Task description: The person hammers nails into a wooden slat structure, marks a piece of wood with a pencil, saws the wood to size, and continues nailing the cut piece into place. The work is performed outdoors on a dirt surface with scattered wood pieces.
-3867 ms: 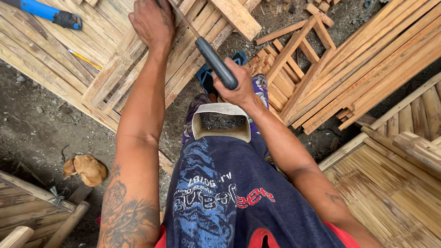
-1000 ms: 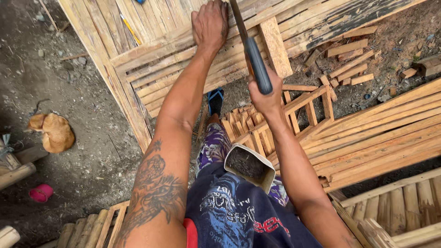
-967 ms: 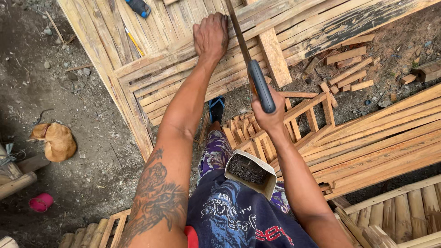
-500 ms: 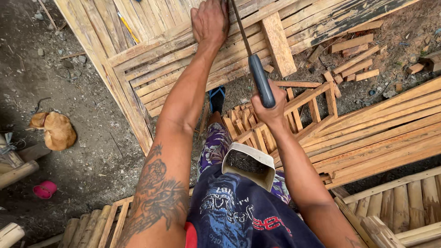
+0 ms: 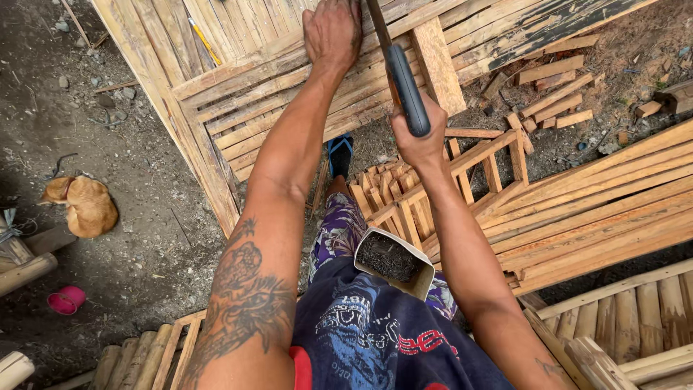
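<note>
On bare dirt ground point(image 5: 123, 166), the left hand point(image 5: 332, 32) presses flat at 12 o'clock on the bamboo slat panel point(image 5: 238, 79), and the right hand point(image 5: 419, 141) is closed around the hammer handle point(image 5: 406, 97), with a sleeping dog point(image 5: 83, 206) at 9 o'clock.

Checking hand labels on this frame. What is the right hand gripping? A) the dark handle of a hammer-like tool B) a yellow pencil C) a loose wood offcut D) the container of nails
A: the right hand is closed around the dark handle of a tool raised over the slatted wooden panel, while the left hand presses flat on the panel; the container of nails sits in the lap, unheld.
</note>
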